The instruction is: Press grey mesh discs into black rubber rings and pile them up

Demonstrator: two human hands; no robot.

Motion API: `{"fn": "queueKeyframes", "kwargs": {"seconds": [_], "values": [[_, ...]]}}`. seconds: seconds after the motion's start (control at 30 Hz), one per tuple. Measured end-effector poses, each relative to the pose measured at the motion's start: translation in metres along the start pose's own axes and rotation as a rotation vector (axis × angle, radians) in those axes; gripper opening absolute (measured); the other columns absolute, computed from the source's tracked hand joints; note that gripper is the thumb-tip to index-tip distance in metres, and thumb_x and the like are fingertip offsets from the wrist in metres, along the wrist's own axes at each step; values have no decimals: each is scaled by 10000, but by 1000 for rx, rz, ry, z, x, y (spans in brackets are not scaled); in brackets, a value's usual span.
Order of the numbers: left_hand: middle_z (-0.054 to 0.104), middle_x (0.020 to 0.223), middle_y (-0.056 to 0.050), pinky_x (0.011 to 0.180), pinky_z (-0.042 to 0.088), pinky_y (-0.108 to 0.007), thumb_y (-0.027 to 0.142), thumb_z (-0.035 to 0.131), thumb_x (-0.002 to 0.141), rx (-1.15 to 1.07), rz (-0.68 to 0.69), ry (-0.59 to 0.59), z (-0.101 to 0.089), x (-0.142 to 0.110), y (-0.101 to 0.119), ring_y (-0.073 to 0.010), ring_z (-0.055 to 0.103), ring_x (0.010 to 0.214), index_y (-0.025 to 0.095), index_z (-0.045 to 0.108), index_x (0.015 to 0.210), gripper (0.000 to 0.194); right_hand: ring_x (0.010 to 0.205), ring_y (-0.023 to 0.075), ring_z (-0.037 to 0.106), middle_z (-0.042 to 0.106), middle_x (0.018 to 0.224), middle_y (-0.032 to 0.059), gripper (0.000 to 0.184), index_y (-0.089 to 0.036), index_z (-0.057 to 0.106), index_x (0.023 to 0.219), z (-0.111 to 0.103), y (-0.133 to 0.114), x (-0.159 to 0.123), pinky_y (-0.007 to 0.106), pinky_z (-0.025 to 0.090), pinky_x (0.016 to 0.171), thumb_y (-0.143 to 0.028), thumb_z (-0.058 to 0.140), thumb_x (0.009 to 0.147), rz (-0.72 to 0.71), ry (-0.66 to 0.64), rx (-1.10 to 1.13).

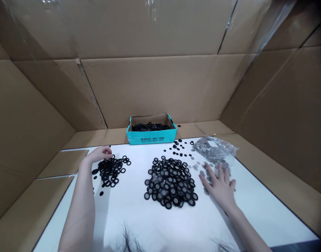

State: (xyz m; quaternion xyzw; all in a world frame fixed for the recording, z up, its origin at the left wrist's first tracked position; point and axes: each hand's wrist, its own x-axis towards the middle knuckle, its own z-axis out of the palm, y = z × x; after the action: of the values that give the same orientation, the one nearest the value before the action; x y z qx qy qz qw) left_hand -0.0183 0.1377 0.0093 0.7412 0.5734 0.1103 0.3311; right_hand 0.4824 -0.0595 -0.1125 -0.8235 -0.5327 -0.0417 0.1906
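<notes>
My left hand (100, 154) hangs at the back edge of a loose pile of black rings (111, 170). Its fingers are curled in with the thumb near them; whatever they may hold is too small to make out. On the right, my right hand (221, 187) lies palm down, fingers spread, over scattered thin grey discs (202, 173). Between the hands is a larger heap of black rings with grey centres (172, 182). Behind the right hand, a clear plastic bag (215, 148) lies with more grey discs in it.
A turquoise box (152, 136) filled with black rings stands at the back. Small black discs (180, 154) are scattered between it and the bag. Cardboard walls (155, 91) enclose the white table (134, 217) at the back and sides.
</notes>
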Motion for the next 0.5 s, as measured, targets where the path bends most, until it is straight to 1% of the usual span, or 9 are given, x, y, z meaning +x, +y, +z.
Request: {"fn": "queueKeyframes", "kwargs": {"seconds": [0.07,0.13,0.23,0.3,0.37,0.43,0.5], "values": [[581,592,7,560,407,-257,520,667,592,-2,1,-3,0,0,1,-172,551,579,176,577,687,368,1437,427,189,263,1567,151,609,-261,478,1411,4,8,0,681,254,1045,-578,289,926,-20,39,19],[577,592,8,561,406,-257,528,666,589,-5,3,-8,0,0,2,-171,546,580,177,574,686,375,1416,422,244,310,1538,173,592,-212,524,1374,5,17,2,651,308,1030,-518,252,947,-9,79,30],[564,588,11,568,401,-256,532,662,593,-8,6,-13,0,0,4,-170,539,583,178,574,686,376,1377,421,308,384,1483,199,585,-167,554,1334,0,32,9,629,349,1009,-501,279,940,-20,140,34],[558,591,12,569,396,-255,534,660,596,-8,7,-15,-1,0,4,-169,534,585,178,575,690,378,1299,399,412,507,1365,210,556,-137,598,1264,-6,41,17,585,387,996,-481,319,928,-43,180,39],[553,593,13,570,392,-255,539,658,596,-6,6,-14,-1,0,5,-168,528,584,176,575,694,385,1125,351,542,635,1144,198,486,-117,658,1130,-10,48,28,517,443,954,-417,344,912,-76,204,46],[546,592,15,572,389,-255,543,657,592,-2,5,-10,-1,0,6,-167,525,584,175,572,695,391,972,321,588,672,977,179,422,-114,683,1028,-11,53,42,485,471,911,-346,361,883,-111,210,48],[550,593,14,576,387,-256,544,655,595,3,4,-6,-1,-1,6,-169,532,589,175,574,697,391,957,315,587,672,966,179,403,-106,677,1037,-8,54,55,476,473,912,-300,374,857,-148,208,46]]}}
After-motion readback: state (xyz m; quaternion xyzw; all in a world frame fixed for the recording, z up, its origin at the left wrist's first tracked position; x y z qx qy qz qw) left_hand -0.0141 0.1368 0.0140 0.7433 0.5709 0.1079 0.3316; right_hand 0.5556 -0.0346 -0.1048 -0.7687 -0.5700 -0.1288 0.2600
